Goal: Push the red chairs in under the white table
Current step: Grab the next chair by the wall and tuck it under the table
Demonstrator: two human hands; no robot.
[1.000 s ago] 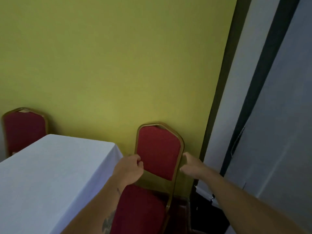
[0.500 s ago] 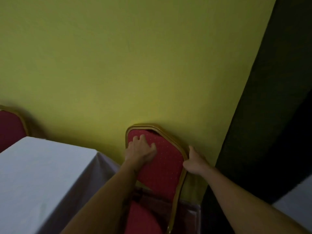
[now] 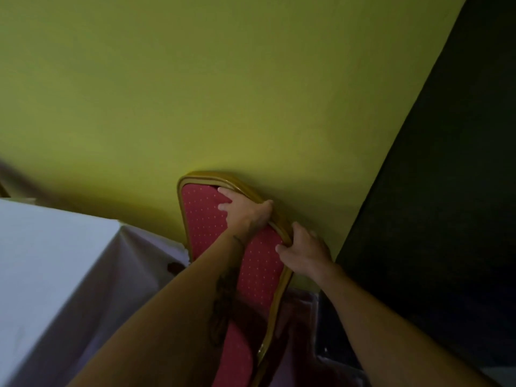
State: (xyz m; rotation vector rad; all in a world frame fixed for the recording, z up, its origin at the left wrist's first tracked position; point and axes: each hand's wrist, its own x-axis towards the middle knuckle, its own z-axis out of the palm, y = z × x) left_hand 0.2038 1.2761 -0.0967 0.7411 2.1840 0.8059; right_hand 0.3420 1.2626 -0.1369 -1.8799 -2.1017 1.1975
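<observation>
Here, low in the frame, I see both forearms reaching up to the red chair (image 3: 206, 219) at centre: left hand (image 3: 245, 213) and right hand (image 3: 304, 255) clasp its gold rim. Next I'd swing it left toward the white table (image 3: 50, 263), off the yellow wall (image 3: 223, 93).

Red chair (image 3: 205, 219): gold frame, dotted upholstery, backrest against yellow wall, beside white table (image 3: 47, 263), not tucked under.
</observation>
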